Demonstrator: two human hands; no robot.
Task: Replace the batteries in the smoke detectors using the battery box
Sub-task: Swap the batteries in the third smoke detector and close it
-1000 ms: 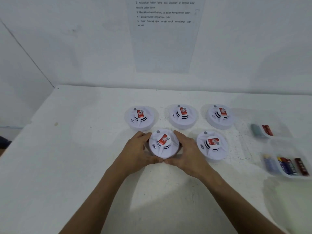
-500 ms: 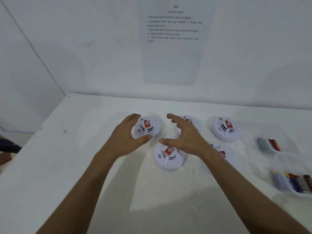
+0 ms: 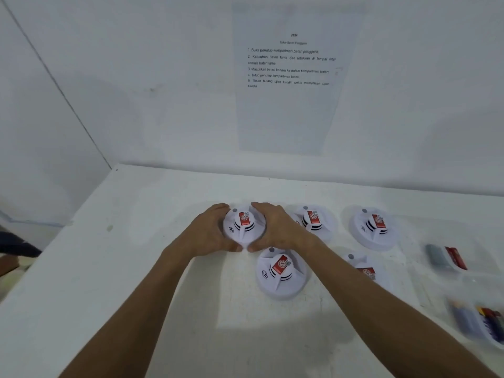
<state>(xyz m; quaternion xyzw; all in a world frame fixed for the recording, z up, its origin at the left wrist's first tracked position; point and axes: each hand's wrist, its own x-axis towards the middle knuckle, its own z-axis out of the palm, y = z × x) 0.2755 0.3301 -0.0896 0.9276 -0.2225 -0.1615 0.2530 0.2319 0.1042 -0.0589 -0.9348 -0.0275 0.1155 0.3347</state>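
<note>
Both hands' grip (cupped) round detector [image 3: 243,226]

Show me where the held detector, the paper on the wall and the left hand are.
Held detector [image 3: 243,223]: head view, on its red label.
Paper [image 3: 289,77]: head view, on the printed lines.
Left hand [image 3: 208,231]: head view, on the back of the hand.

smooth white plastic detectors [image 3: 281,274] — matt table [image 3: 163,268]

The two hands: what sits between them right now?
In the head view, one white smoke detector with a red label sits between the left hand and right hand, both cupping its rim.
</note>
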